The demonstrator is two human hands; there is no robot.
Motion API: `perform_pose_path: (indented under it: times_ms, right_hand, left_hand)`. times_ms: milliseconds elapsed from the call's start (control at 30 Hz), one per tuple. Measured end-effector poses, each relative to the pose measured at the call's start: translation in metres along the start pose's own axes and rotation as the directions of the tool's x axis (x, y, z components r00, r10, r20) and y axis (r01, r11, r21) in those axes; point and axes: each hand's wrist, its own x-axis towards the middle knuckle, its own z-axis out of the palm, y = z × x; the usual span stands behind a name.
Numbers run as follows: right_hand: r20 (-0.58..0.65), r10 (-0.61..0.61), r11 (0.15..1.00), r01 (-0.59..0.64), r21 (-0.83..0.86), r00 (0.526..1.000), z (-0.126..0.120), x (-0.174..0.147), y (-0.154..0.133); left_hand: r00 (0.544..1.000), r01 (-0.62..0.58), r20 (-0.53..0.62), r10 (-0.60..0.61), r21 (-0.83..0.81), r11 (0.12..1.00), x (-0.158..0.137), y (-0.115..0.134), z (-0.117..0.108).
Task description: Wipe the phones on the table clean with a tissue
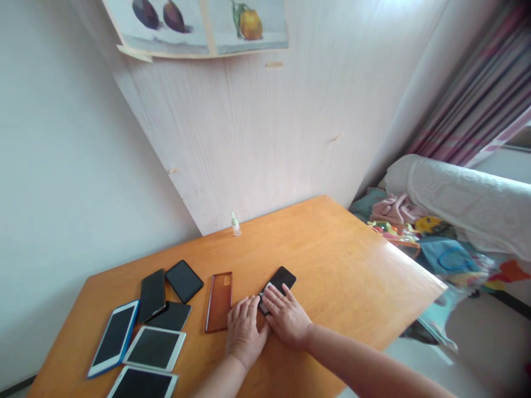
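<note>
A black smartphone [284, 278] lies aslant on the wooden table, its lower end partly covered by my hands. My right hand [288, 318] rests over it, fingers stretched forward, pressing a small whitish cloth or wipe [269, 286] against its surface. My left hand [245, 329] is at the phone's lower left end, fingers along the edge and thumb near the bottom corner, steadying it. Just left of that hand lies a clear reddish-brown phone case [219, 304], touching or nearly touching the fingertips. The phone's lower corner is hidden.
On the table's left lie a blue-edged white tablet [114, 338], white-framed tablets [155, 348], and several dark devices [185, 281]. A small clear bottle [236, 225] stands at the back edge by the wall. Right of the table [352, 249] are piled cloths and bags [443, 257].
</note>
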Motion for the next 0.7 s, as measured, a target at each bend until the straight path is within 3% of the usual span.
perform_pose_path:
  times_ms: [67, 167, 233, 300, 367, 433, 500, 600, 633, 700]
  right_hand:
    - [0.002, -0.004, 1.000, 0.004, 0.018, 1.000, -0.002, -0.005, 0.003]
    - [-0.087, 0.271, 0.961, -0.274, -0.023, 0.958, -0.009, -0.006, 0.016]
    - [-0.138, 0.369, 0.925, -0.378, -0.041, 0.919, -0.009, -0.010, 0.018]
    - [-0.124, 0.270, 0.960, -0.278, -0.046, 0.955, -0.004, -0.020, 0.011]
    - [-0.073, 0.068, 0.997, -0.070, -0.030, 0.995, 0.002, -0.031, 0.002]
    - [-0.047, -0.042, 0.999, 0.041, -0.009, 0.998, 0.002, -0.038, -0.002]
    - [-0.072, 0.045, 0.999, -0.046, -0.011, 0.996, -0.002, -0.036, 0.002]
    - [-0.139, 0.290, 0.955, -0.295, -0.019, 0.947, -0.008, -0.027, 0.006]
    - [-0.135, 0.296, 0.954, -0.301, -0.014, 0.946, -0.008, -0.026, 0.004]
    - [-0.082, 0.168, 0.986, -0.167, 0.010, 0.982, -0.005, -0.026, -0.005]
  left_hand:
    - [1.000, -0.009, -0.003, 0.010, 0.021, 1.000, 0.001, -0.001, 0.000]
    - [1.000, -0.026, -0.011, 0.026, 0.038, 0.999, 0.001, -0.001, 0.000]
    - [0.999, -0.032, -0.013, 0.033, 0.041, 0.999, 0.001, -0.001, -0.001]
    - [0.999, -0.034, -0.014, 0.035, 0.045, 0.998, 0.001, -0.002, 0.000]
    - [0.999, -0.036, -0.014, 0.037, 0.049, 0.998, 0.001, -0.002, 0.000]
    - [0.999, -0.038, -0.012, 0.039, 0.051, 0.998, 0.001, -0.002, 0.001]
    - [0.999, -0.037, -0.010, 0.037, 0.048, 0.998, 0.001, -0.001, 0.000]
    - [1.000, -0.031, -0.001, 0.031, 0.032, 0.999, 0.002, 0.000, -0.001]
    - [1.000, -0.026, 0.003, 0.026, 0.027, 0.999, 0.002, 0.000, -0.001]
    - [1.000, -0.011, 0.011, 0.011, 0.019, 1.000, 0.001, 0.000, -0.002]
